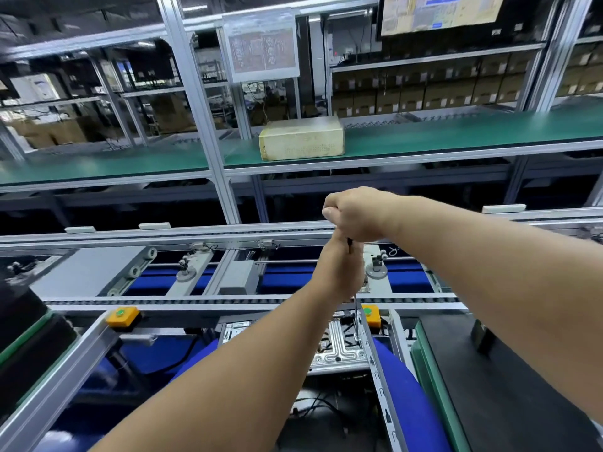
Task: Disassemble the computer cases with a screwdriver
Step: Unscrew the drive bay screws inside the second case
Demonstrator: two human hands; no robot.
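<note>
Screwdriver (355, 316) standing upright, tip touching computer case (339, 350); right hand (354, 213) gripping its top, left hand (339, 272) curling around it just below.

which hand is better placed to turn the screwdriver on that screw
Right, probably. The right hand wraps the top of the screwdriver, good for twisting. The left hand grips lower, steadying the shaft, whose tip sits down in the open computer case.

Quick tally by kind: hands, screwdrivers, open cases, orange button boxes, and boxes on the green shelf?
Hands: 2, left hand and right hand
Screwdriver: 1
Open computer case: 1
Orange button boxes: 2
Beige box on green shelf: 1
Total: 7
</note>
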